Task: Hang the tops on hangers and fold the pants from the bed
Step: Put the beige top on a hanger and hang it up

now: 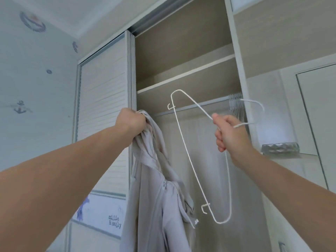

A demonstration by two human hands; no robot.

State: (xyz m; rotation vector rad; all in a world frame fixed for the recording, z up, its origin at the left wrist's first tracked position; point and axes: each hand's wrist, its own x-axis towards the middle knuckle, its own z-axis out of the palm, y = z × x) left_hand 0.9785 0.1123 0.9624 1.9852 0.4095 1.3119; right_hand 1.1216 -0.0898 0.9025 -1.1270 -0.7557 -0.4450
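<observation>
Both hands are raised before the open wardrobe. Her left hand is fisted tight around a bunched handful of the pale grey top, a soft, smooth fabric with a zip, which hangs limp below it. Her right hand curls round the neck of a thin white wire hanger, tilted almost on end, near the rail where more hangers cluster.

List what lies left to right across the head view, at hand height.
Left to right: anchor wall sticker → slatted wardrobe door → left hand → grey top that it grips → white wire hanger → right hand holding that hanger.
</observation>
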